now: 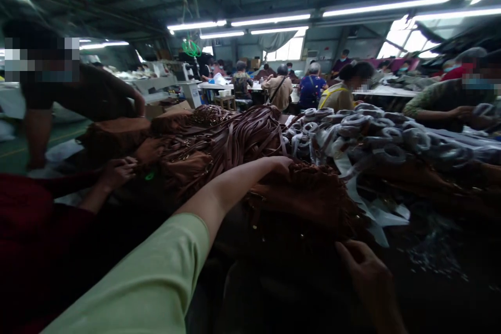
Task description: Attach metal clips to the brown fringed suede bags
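Note:
A brown bag (305, 198) of soft, suede-like material, gathered along its top and fringed at the right side, lies before me. My left hand (282, 164) reaches across to its gathered upper edge and grips it; the fingertips are hidden in the folds. Close by the bag's lower right corner is my right hand (364, 266), its thumb and fingers apart with a dark gap between them. Shadow hides whether it touches the bag. Beyond my left arm, long brown straps (242, 138) are heaped over more brown bags (183, 167).
Plastic-wrapped rolled bundles (391, 135) pile up at right, with clear plastic strips (379, 214) hanging near the bag. A co-worker's hand (117, 172) in a dark red sleeve is at left. Another person (74, 88) leans over the pile; one more (450, 99) handles a bundle at right.

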Demonstrator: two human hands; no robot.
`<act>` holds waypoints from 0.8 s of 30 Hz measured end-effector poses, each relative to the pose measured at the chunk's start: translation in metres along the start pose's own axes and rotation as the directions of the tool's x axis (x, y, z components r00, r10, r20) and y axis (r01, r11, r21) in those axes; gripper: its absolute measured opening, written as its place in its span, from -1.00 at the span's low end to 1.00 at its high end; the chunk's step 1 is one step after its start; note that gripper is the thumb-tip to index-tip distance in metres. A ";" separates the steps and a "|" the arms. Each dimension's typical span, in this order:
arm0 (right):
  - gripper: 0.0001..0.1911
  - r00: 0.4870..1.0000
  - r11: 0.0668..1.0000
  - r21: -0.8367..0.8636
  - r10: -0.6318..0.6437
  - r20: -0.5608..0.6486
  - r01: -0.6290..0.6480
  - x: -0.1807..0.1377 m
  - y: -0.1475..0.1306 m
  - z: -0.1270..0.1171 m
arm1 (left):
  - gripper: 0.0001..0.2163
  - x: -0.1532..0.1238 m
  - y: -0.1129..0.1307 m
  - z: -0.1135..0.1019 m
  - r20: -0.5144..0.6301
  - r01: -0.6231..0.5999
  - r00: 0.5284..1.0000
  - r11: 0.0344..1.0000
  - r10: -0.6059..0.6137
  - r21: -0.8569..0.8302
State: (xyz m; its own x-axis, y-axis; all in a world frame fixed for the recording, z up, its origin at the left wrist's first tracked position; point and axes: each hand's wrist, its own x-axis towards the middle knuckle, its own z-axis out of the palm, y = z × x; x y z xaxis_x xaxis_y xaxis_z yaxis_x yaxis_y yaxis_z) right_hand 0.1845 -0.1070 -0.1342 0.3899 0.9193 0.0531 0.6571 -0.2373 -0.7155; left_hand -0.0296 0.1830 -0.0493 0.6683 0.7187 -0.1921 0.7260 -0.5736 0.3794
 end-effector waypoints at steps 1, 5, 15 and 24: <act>-0.44 0.989 0.995 -0.092 -0.046 -0.139 0.033 0.003 0.002 -0.001 | -0.29 -0.001 -0.002 0.000 -0.007 -0.004 1.000 1.000 0.004 0.031; -0.44 0.933 0.954 -0.197 -0.270 -0.237 0.226 0.020 0.015 0.006 | -0.24 -0.004 -0.010 0.000 0.051 -0.038 0.998 0.998 0.035 0.046; -0.44 0.974 0.982 0.008 -0.187 -0.128 0.190 0.046 0.054 0.014 | -0.40 0.009 -0.019 0.013 0.183 -0.081 0.978 0.988 0.104 -0.132; -0.41 0.987 1.000 -0.006 -0.002 -0.163 0.001 0.047 0.040 0.011 | -0.39 0.003 -0.028 0.019 0.125 -0.142 0.978 0.973 0.166 -0.183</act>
State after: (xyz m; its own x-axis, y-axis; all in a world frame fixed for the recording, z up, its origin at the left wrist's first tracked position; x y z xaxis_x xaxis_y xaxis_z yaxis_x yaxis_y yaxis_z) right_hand 0.2222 -0.0698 -0.1682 0.4884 0.8565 0.1671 0.6616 -0.2385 -0.7109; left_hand -0.0449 0.1934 -0.0778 0.7945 0.5588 -0.2376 0.5817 -0.5883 0.5617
